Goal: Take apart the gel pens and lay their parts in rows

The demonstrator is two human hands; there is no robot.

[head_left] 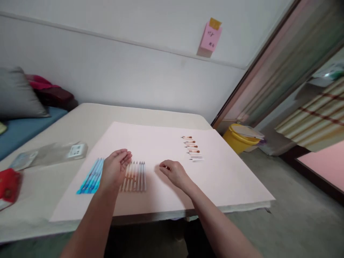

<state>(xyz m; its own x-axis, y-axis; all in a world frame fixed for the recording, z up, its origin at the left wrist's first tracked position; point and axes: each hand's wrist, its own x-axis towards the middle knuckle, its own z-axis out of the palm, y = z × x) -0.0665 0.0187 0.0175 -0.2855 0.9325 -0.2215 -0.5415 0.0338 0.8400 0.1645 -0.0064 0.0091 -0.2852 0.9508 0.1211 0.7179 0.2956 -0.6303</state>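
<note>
My left hand (116, 167) hovers over the sheet, palm turned inward and fingers loosely curved, with nothing visible in it. Beside and partly behind it lie a row of blue pen-like sticks (91, 176) and a row of slim pale pen-like pieces (138, 177) with dark tips and brown marks. To the right of these, my right hand (174, 172) is closed, thumb and fingertips together; whatever may be between them is hidden. Further right, several short pen-like pieces (191, 146) with dark points, most with brown patterned ends, lie in a column.
A large pale pink sheet (228, 179) covers much of the table (102, 110). Clear plastic packaging (53, 154) and a red packet (9, 186) lie at left. A yellow bucket (238, 139) stands right of the table. Behind is a white wall with a pink note (211, 37).
</note>
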